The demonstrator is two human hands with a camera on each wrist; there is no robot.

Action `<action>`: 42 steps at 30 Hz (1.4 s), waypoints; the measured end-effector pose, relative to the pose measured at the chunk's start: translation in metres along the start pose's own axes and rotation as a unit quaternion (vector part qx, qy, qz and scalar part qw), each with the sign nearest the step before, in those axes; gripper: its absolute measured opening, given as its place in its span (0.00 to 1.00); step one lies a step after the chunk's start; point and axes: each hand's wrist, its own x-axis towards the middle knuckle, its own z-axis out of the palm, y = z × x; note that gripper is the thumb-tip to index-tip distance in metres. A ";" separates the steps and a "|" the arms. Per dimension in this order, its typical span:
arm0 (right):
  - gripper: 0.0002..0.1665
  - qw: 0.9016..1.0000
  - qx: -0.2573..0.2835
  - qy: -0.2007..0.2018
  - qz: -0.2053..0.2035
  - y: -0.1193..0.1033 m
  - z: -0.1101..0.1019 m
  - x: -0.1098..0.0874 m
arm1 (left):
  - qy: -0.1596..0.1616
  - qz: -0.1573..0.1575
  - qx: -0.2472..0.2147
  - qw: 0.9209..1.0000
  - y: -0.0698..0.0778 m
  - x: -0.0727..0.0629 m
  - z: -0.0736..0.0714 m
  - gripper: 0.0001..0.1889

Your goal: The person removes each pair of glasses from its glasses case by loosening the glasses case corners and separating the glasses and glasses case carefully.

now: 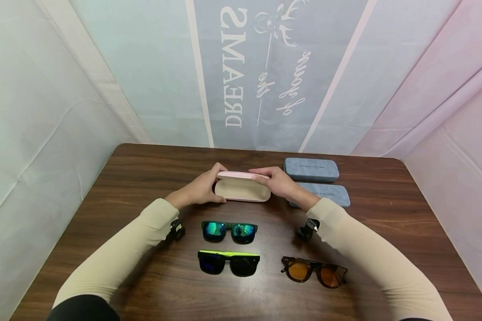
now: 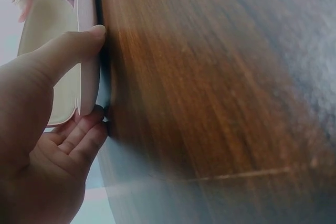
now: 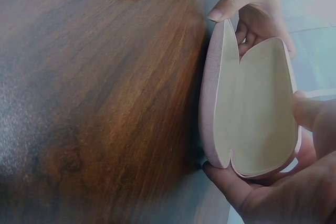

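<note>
A pink glasses case (image 1: 243, 191) with cream lining stands with its lid raised, its hollow facing me, near the back of the table. My left hand (image 1: 201, 186) grips its left end, thumb at the front rim of the base and fingers behind. At the other end, my right hand (image 1: 280, 182) holds the raised lid, thumb on its front edge. The right wrist view shows the lining (image 3: 260, 114) bare, with nothing lying in it. Closer to me lie sunglasses with blue-green mirrored lenses (image 1: 244, 232).
Dark sunglasses with a lime-green top edge (image 1: 245, 265) lie nearer the front. Amber-lensed sunglasses (image 1: 299, 270) are at front right. Two blue-grey cases (image 1: 311, 169) sit behind my right forearm, one in front of the other. The wooden table (image 1: 144, 154) meets a printed cloth backdrop.
</note>
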 end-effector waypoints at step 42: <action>0.22 0.999 0.017 0.013 -0.030 0.003 0.007 -0.006 | -0.003 0.001 0.046 0.999 0.000 0.002 0.000 0.36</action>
